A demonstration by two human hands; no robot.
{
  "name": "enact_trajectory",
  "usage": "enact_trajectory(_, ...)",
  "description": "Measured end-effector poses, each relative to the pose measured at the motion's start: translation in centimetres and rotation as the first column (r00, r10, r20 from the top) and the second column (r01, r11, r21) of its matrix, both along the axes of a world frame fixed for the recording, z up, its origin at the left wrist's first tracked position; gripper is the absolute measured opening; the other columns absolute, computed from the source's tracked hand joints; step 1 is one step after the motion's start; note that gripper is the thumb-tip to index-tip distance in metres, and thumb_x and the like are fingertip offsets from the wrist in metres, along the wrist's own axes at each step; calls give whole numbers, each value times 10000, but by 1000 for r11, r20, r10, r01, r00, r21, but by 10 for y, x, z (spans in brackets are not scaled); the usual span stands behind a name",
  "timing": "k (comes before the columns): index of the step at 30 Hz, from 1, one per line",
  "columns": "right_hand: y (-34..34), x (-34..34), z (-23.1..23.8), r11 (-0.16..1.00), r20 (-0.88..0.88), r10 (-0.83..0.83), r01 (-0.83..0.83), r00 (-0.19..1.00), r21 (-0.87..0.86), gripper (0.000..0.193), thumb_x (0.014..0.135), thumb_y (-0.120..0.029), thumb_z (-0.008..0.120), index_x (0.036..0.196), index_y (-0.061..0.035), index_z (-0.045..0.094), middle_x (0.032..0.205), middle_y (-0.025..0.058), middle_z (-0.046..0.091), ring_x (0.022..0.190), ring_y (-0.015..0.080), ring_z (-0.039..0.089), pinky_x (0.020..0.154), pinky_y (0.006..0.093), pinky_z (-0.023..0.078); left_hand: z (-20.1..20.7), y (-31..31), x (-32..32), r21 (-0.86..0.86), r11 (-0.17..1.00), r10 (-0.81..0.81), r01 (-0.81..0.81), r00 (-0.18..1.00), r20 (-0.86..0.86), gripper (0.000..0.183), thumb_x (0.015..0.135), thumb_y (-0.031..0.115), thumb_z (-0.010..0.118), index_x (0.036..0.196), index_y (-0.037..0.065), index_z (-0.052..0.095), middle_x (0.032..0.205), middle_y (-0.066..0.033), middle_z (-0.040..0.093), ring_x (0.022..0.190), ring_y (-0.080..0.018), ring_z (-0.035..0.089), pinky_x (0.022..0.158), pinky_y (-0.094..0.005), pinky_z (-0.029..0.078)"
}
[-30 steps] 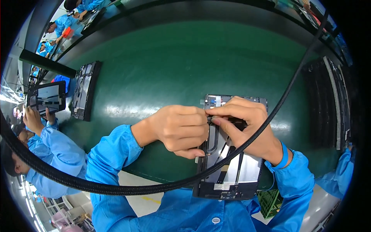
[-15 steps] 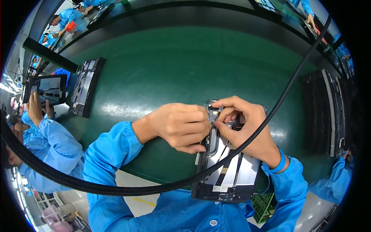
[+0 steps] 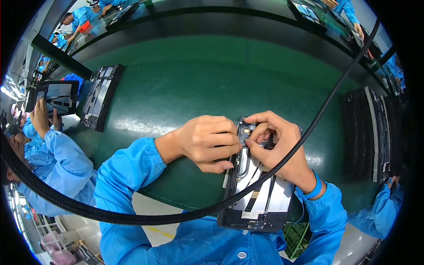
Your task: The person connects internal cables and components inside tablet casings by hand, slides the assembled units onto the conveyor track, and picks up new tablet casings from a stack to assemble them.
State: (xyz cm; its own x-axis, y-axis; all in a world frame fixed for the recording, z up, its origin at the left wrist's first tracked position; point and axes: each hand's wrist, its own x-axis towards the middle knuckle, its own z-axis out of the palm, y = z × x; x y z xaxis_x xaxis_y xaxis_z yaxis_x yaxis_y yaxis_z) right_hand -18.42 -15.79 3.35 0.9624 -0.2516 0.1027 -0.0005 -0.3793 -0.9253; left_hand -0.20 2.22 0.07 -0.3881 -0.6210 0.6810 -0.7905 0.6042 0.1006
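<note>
An opened tablet (image 3: 279, 194) lies on the green work surface in front of me, its silvery inside with dark ribbon cables facing up. My left hand (image 3: 211, 143) is closed at its upper left edge, the fingers curled and their tips turned out of sight. Directly opposite, my right hand (image 3: 279, 141) rests over the upper part of the tablet. Its thumb and a bent finger pinch close to the small circuit parts, while the index finger reaches to the top corner. Whatever either hand pinches is hidden or too small to name.
A thick black cable (image 3: 145, 219) loops across the view, passing over the tablet. Another opened tablet unit (image 3: 102, 98) lies at the left, beside a co-worker's hands (image 3: 40, 119) holding a tablet. Dark padded panels (image 3: 369, 132) stand stacked at the right of the green table (image 3: 190, 84).
Both hands keep nearly the same pose at the tablet's upper left edge, with only a slight shift of the left fingers. The whole view has moved a little.
</note>
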Motion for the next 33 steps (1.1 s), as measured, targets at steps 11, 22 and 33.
enact_trajectory(11,-1,0,0,997,-10,12,-11,1000,75,441,822,7,792,1256,-8,718,812,18,759,745,56,638,728,246,501,8,-1,-4,10,1000,-7,7,1000,-26,309,877,264,817,951,-31,760,937,-125,686,853,-310,682,729,-416,589)
enact_trajectory(22,2,3,2,999,-24,12,-11,1000,42,434,817,-14,787,1246,-1,723,798,13,747,738,72,639,732,249,505,-2,6,-2,42,999,28,-25,996,-80,343,908,298,739,1007,-28,781,966,-135,709,869,-324,686,725,-429,593)
enact_trajectory(33,-9,-16,0,994,301,-59,82,952,-66,619,890,-8,777,1486,-52,616,1375,148,623,1082,229,648,930,374,571,7,10,-22,22,982,188,-187,982,-12,317,784,319,757,969,66,808,937,-85,744,876,-328,695,763,-482,557)
